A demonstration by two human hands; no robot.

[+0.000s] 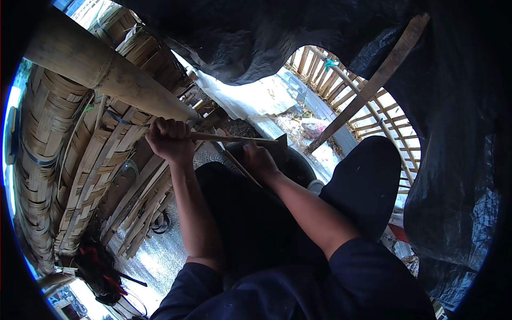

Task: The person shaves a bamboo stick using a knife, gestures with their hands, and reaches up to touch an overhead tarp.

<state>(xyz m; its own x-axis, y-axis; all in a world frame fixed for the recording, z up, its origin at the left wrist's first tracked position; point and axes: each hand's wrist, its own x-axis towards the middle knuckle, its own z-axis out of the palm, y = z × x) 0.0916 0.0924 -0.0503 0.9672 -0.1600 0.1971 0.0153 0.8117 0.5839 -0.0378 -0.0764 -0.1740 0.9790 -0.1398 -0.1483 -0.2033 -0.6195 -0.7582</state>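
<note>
One stick (229,138), inside left fingers (172,128)

left grip (169,140) clenched | left forearm (189,216) extended | right grip (260,162) curled, closure unclear | right forearm (314,210) slanting inward

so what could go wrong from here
If the left hand loses its grip, the pale stick might knock the right hand, close by. The thin strip beside the stick could catch it. The knees are near too, including the right knee, so a slip might strike one.
</note>
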